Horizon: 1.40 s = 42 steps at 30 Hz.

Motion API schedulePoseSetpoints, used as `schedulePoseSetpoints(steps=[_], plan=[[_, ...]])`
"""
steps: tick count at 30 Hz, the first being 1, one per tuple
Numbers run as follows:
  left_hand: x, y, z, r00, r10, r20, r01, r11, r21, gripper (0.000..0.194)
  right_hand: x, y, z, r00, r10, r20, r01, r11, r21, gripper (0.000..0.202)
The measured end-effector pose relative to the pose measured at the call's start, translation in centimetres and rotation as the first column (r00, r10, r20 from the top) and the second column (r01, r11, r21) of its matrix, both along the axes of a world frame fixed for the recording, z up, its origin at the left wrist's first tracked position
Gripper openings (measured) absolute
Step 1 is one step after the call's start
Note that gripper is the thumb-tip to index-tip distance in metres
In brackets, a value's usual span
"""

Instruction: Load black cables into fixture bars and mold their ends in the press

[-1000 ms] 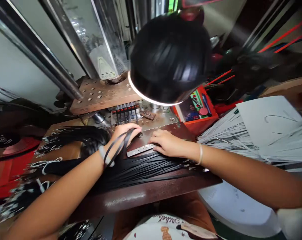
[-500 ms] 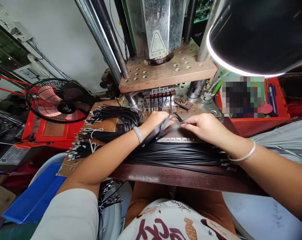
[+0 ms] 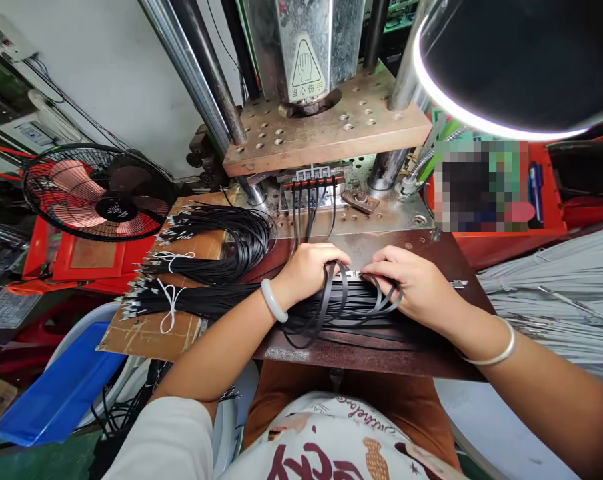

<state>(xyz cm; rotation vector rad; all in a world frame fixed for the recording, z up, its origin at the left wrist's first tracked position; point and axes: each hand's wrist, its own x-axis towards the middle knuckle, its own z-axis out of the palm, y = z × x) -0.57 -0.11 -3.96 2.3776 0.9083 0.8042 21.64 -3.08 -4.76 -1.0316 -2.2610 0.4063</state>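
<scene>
Above the table edge, my left hand (image 3: 308, 268) is closed on black flat cables (image 3: 324, 308), which hang from its fingers in loops. My right hand (image 3: 412, 275) pinches more of the same cables, and their loops drape over its fingers. A short gap separates my fingertips. Beneath both hands lies a bundle of straight black cables (image 3: 354, 313), with part of a slotted metal strip (image 3: 354, 274) behind it. Several cables (image 3: 308, 200) hang forward out of a clamp fixture (image 3: 314, 179) under the press plate (image 3: 326, 137).
Tied bundles of black cables (image 3: 206, 270) lie on cardboard (image 3: 131, 337) at left. A fan (image 3: 114, 208) and a blue tray (image 3: 56, 387) stand further left. At right are grey cables (image 3: 541, 293) and a red bin (image 3: 511, 240). A ring lamp (image 3: 426, 87) overhangs the upper right.
My hands have come down and nearer the table edge, away from the fixture. The cables, blurred before, now hang in clear loops from both hands. The camera view has shifted slightly.
</scene>
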Motion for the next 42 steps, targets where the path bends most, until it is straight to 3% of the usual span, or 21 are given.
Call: schedulePoseSetpoints(steps=[2, 7, 11, 14, 18, 21, 26, 30, 33, 37, 40, 42], plan=[[0.0, -0.2, 0.2, 1.0, -0.016, -0.001, 0.016, 1.0, 0.015, 0.019, -0.2, -0.1, -0.1, 1.0, 0.004, 0.023, -0.004, 1.0, 0.019, 0.026], [0.6, -0.7, 0.7, 0.979, -0.009, -0.202, 0.043, 0.986, 0.164, 0.023, -0.3, -0.4, -0.2, 0.994, 0.059, 0.097, -0.064, 0.996, 0.057, 0.026], [1.2, -1.7, 0.9, 0.932, -0.023, -0.361, 0.157, 0.926, 0.344, 0.03, 0.0, -0.8, 0.2, 0.999, -0.016, -0.04, 0.018, 0.999, 0.046, 0.026], [1.5, -2.2, 0.6, 0.924, -0.048, -0.38, 0.209, 0.895, 0.395, 0.031, 0.5, -0.9, 0.7, 0.982, -0.118, -0.144, 0.12, 0.993, 0.007, 0.019], [1.5, -2.0, -0.3, 0.951, -0.031, -0.307, 0.151, 0.915, 0.373, 0.029, 1.0, -0.8, 0.9, 0.951, -0.197, -0.238, 0.164, 0.974, -0.154, 0.009], [1.3, -1.8, -0.5, 0.957, -0.015, -0.288, 0.119, 0.93, 0.347, 0.029, 1.1, -0.7, 0.7, 0.95, -0.217, -0.224, 0.173, 0.964, -0.2, 0.009], [0.7, -2.1, 0.6, 0.927, 0.028, -0.374, 0.063, 0.972, 0.227, 0.026, 0.7, -0.9, 0.6, 0.972, -0.182, -0.149, 0.165, 0.98, -0.115, 0.015], [0.1, -2.1, 1.6, 0.907, 0.136, -0.398, -0.023, 0.961, 0.276, 0.026, 0.3, -1.0, 0.3, 0.994, -0.101, -0.033, 0.1, 0.995, -0.006, 0.021], [-0.4, -1.7, 1.3, 0.964, 0.15, -0.22, -0.088, 0.959, 0.269, 0.023, 0.1, -0.7, 0.0, 0.998, -0.036, 0.056, 0.033, 0.998, 0.053, 0.021], [-1.2, -0.7, 0.7, 0.998, 0.056, -0.016, -0.052, 0.981, 0.187, 0.027, 1.7, -0.6, 1.3, 0.997, -0.042, 0.065, 0.041, 0.999, 0.009, 0.013], [-1.8, -0.5, 1.0, 0.987, 0.061, -0.147, -0.026, 0.973, 0.229, 0.026, 4.2, -0.7, 2.8, 0.997, 0.018, 0.07, -0.009, 0.991, -0.137, 0.006], [-2.1, -0.5, 1.5, 0.966, 0.082, -0.246, -0.019, 0.968, 0.249, 0.024, 5.5, -0.8, 3.4, 0.998, 0.049, 0.042, -0.043, 0.991, -0.127, 0.006]])
